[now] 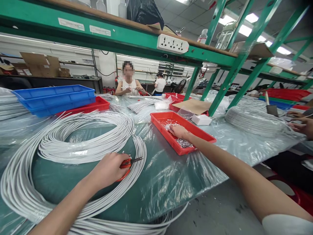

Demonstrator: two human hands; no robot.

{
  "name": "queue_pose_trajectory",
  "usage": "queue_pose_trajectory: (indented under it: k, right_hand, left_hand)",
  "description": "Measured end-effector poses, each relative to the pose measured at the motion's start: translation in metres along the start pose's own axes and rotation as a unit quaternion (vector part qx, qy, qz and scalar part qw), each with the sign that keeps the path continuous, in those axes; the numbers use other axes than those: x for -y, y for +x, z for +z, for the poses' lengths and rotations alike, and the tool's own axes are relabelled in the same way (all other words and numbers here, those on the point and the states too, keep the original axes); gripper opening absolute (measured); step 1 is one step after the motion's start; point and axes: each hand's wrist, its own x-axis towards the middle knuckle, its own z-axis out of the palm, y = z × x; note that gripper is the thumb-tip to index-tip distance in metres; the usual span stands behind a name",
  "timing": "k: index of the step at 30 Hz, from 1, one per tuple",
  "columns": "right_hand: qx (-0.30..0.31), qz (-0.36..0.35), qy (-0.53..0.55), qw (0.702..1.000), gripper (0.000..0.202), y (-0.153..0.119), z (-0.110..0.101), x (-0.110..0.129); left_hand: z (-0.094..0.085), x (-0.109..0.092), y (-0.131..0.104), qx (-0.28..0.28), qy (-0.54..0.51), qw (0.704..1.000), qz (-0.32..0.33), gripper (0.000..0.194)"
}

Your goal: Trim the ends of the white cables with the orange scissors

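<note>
My left hand (112, 167) is closed round orange-handled pliers (127, 165), whose slim dark jaws point right. Beneath this hand, ends of a large bundle of white cables (140, 153) curve across the table. Another white cable coil (85, 143) lies just behind it. Over to the right, my right hand (179, 131) reaches into a red tray (205, 137), fingers bent and drawn together down at small silvery metal parts (184, 143). Whether a part sits between those fingertips is too small to make out.
Stacked blue trays (53, 98) stand back left on another red tray (101, 103). A small white box (201, 119) sits behind the near tray. Green shelf posts (225, 85) rise at right, beside a wrapped cable coil (254, 122). A co-worker (129, 85) sits opposite; another person's hand (302, 125) shows far right.
</note>
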Motion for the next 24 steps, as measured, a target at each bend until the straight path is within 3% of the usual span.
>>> queue_pose_trajectory:
  k: [4,11,16,19,24]
  right_hand:
    - [-0.015,0.012,0.015,1.0,0.029,0.005,0.001,-0.003]
    - [-0.109,0.079,0.052,0.99,0.033,0.007,0.003,-0.016]
    - [-0.139,0.091,0.074,0.983,0.038,0.006,0.001,-0.011]
    - [-0.125,0.107,0.084,0.983,0.044,0.004,-0.003,-0.013]
    - [-0.033,0.094,0.136,0.986,0.057,-0.002,-0.007,-0.033]
  left_hand:
    - [0.002,0.001,0.001,-0.001,0.003,1.0,0.003,0.014]
    - [0.001,0.001,0.0,0.002,-0.004,1.0,0.0,0.015]
    - [-0.001,-0.002,0.001,0.006,-0.004,1.0,0.002,0.016]
    - [-0.002,-0.004,0.001,0.004,-0.002,1.0,-0.001,0.016]
    - [-0.004,-0.005,0.0,0.003,-0.007,1.0,0.005,0.015]
